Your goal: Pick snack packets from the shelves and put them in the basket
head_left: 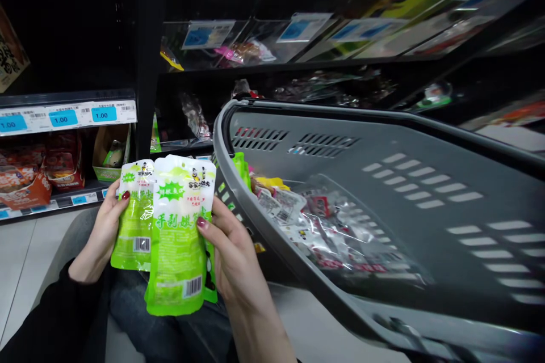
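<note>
My left hand (102, 232) is closed on a green and white snack pouch (134, 221), thumb on its front. Beside it, my right hand (234, 249) grips a small stack of the same pouches (179, 244), the front one overlapping the left pouch. Each pouch has a barcode near its bottom and Chinese print above. How many lie behind the front one is hidden. Just right of my right hand stands a grey plastic shopping basket (404, 204), tilted in view, with clear-wrapped snack packs (332, 227) and some green packs (242, 169) inside.
Dark store shelves with price labels (63, 118) rise in front. Red snack boxes (63, 159) and a green carton (111, 153) sit on the low left shelf. Clear-fronted bins (247, 45) with packets run above the basket. Pale floor tiles (25, 261) show at left.
</note>
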Tool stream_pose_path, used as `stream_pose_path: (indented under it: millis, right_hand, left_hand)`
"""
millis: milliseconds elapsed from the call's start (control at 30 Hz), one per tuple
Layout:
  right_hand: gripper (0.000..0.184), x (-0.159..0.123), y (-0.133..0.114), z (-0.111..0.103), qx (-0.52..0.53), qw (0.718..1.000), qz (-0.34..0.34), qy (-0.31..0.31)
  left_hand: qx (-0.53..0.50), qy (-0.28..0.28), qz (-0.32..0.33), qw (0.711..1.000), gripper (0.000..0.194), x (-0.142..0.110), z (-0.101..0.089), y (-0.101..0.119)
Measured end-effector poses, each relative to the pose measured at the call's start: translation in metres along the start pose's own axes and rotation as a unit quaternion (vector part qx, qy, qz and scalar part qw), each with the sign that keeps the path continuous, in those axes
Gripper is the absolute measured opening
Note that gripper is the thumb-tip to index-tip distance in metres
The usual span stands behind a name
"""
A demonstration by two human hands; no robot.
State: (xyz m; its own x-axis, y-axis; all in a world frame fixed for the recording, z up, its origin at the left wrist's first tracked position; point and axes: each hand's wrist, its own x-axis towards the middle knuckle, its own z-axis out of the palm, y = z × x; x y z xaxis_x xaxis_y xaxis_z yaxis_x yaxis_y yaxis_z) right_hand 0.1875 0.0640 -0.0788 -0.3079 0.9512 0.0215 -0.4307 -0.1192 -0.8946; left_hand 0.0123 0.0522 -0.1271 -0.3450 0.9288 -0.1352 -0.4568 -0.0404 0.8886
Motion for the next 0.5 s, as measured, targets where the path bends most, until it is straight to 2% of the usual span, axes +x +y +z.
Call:
stream_pose_path:
  millis: [100, 167, 267, 433, 500]
  right_hand:
    - [0.03, 0.0, -0.001, 0.001, -0.016, 1.0, 0.005, 0.012]
    - [0.03, 0.0, -0.001, 0.001, -0.028, 0.999, 0.006, 0.019]
    - [0.03, -0.001, -0.002, 0.001, -0.043, 0.999, 0.006, 0.021]
    - [0.029, 0.001, 0.005, 0.0, -0.05, 0.999, 0.011, 0.018]
    - [0.027, 0.003, 0.012, 0.001, -0.061, 0.998, 0.011, 0.011]
  left_hand:
    - [-0.003, -0.065, -0.028, 0.998, 0.048, -0.002, 0.002, 0.002]
    - [-0.003, -0.087, -0.027, 0.996, 0.049, -0.004, 0.004, 0.004]
    - [0.01, -0.065, 0.002, 0.998, 0.047, -0.006, 0.007, 0.006]
    - [0.054, -0.014, 0.094, 0.994, 0.047, -0.01, 0.009, 0.002]
    - [0.047, -0.008, 0.081, 0.996, 0.045, -0.013, 0.011, -0.004]
